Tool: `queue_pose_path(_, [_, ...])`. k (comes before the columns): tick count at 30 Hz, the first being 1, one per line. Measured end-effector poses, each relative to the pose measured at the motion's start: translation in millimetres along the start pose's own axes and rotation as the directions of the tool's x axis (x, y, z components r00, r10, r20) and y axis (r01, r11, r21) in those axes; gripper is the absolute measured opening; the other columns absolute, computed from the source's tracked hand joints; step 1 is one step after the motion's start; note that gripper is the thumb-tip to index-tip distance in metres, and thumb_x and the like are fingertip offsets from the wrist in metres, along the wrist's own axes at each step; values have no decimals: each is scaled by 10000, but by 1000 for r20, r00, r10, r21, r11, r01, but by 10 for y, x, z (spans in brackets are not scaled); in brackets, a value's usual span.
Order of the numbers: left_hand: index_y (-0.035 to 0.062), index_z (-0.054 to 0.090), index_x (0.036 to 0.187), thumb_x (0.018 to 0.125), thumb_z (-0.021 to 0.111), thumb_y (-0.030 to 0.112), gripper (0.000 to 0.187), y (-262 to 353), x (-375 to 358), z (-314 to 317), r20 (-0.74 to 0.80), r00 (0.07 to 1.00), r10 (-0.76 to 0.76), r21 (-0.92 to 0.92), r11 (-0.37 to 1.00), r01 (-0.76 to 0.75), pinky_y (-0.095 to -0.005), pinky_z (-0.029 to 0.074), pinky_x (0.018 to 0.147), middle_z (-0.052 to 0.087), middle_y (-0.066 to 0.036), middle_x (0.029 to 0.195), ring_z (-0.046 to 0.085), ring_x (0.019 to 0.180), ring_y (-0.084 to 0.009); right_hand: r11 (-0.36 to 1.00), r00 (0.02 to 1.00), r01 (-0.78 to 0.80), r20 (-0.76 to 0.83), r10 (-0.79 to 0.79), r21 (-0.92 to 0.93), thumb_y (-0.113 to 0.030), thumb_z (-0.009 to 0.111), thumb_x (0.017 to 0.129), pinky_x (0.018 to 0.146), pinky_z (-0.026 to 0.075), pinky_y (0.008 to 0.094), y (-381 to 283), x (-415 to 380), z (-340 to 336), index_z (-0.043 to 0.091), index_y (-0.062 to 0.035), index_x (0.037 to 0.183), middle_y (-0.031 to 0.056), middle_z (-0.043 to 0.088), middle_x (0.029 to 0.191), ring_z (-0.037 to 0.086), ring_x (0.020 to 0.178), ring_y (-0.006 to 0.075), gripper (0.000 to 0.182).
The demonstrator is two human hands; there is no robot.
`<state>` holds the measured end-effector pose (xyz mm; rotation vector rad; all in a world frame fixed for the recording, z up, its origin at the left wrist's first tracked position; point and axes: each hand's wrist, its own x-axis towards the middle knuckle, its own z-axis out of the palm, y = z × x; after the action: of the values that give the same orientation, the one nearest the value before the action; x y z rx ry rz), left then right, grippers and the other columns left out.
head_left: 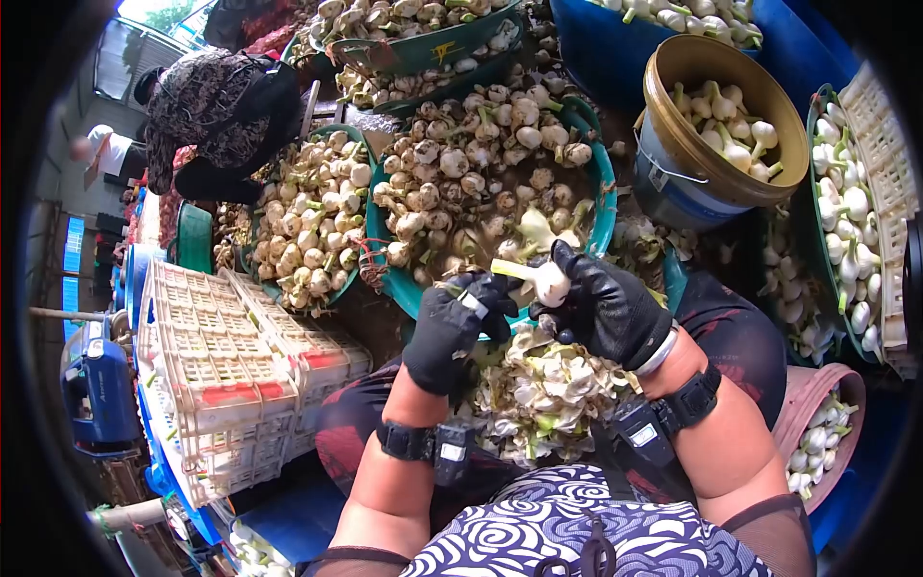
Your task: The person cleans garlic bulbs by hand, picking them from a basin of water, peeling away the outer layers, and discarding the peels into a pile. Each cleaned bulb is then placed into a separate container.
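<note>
At tub rim (606,185): right hand (620,313), pinching garlic (551,286); left hand (447,337), curled, contents unclear. Room: tight, peelings (553,396) just below.

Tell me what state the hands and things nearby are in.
Garlic bulb: whitish, stem attached
Right hand: gloved, gripping the bulb
Left hand: gloved, curled, grip unclear
Garlic peelings: loosely heaped
Teal tub: holding soiled bulbs
Gold bucket: open, partly filled
</note>
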<state>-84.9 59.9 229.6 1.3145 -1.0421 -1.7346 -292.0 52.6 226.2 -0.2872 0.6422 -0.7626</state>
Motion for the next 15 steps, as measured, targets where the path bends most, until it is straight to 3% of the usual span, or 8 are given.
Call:
queue_pose_path(1, [-37, 588, 1130, 889, 596, 173, 321, 86, -37, 44, 16, 1000, -14, -19, 1000, 14, -242, 481, 556, 644, -66, 804, 600, 627, -110, 999, 993, 40, -108, -40, 5, -382, 515, 939, 514, 463, 248, -40, -55, 161, 569, -58, 922, 51, 589, 739, 585, 605, 128, 329])
queue_pose_path(6, [-50, 580, 1120, 840, 602, 76, 308, 71, -57, 305, -110, 986, 129, -297, 942, -156, -258, 499, 634, 634, -71, 876, 605, 739, -133, 998, 999, 25, -45, -28, -51, -284, 525, 947, 574, 483, 239, 59, 16, 117, 580, -44, 962, 47, 606, 809, 587, 650, 114, 246])
queue_pose_path(8, [-80, 582, 1072, 817, 586, 29, 277, 126, -71, 252, -101, 991, 90, -213, 971, -110, -290, 511, 661, 621, -100, 808, 600, 681, -168, 898, 934, 301, -91, -346, -322, -175, 541, 934, 634, 484, 231, 180, 159, -2, 592, -24, 1020, 42, 623, 837, 592, 705, 99, 181])
queue_pose_path(10, [-68, 584, 998, 834, 598, 74, 218, 60, -6, 101, -11, 977, 214, -267, 941, -209, -299, 518, 710, 627, -97, 833, 619, 742, -179, 536, 790, 513, 124, -601, -670, -98, 585, 858, 684, 477, 300, 87, 12, 151, 606, 2, 1001, 70, 635, 828, 606, 743, 141, 176])
queue_pose_path(12, [-87, 577, 1045, 813, 643, 114, 314, 59, 32, 101, -182, 964, 196, -366, 896, -251, -295, 512, 658, 632, -106, 870, 621, 702, -171, -353, 548, 439, 557, -624, -826, -135, 583, 827, 668, 462, 381, 170, -70, 189, 610, -4, 958, 114, 611, 793, 592, 703, 265, 187])
queue_pose_path(13, [-83, 565, 1080, 837, 649, 162, 356, -39, 164, -20, -103, 813, 573, 351, 786, -509, -315, 531, 655, 625, -103, 850, 620, 684, -183, -311, 722, 470, 562, -403, -826, -177, 570, 814, 660, 436, 448, 279, -93, 166, 608, -14, 946, 150, 598, 805, 558, 705, 360, 213])
queue_pose_path(14, [-83, 565, 1080, 837, 649, 162, 356, -159, 166, -85, -103, 813, 574, 353, 785, -509, -315, 531, 655, 625, -103, 850, 620, 684, -183, -356, 890, 402, 451, -65, -844, -175, 564, 807, 711, 461, 443, 370, -54, 143, 600, -21, 931, 164, 619, 880, 597, 777, 354, 201])
queue_pose_path(15, [-77, 562, 1090, 843, 647, 171, 361, -78, 116, -7, -177, 901, 395, 5, 916, -400, -326, 540, 656, 623, -101, 843, 623, 707, -193, -324, 940, 327, 340, 16, -888, -175, 566, 798, 731, 474, 441, 433, -72, 97, 596, -30, 914, 167, 625, 883, 607, 814, 354, 188])
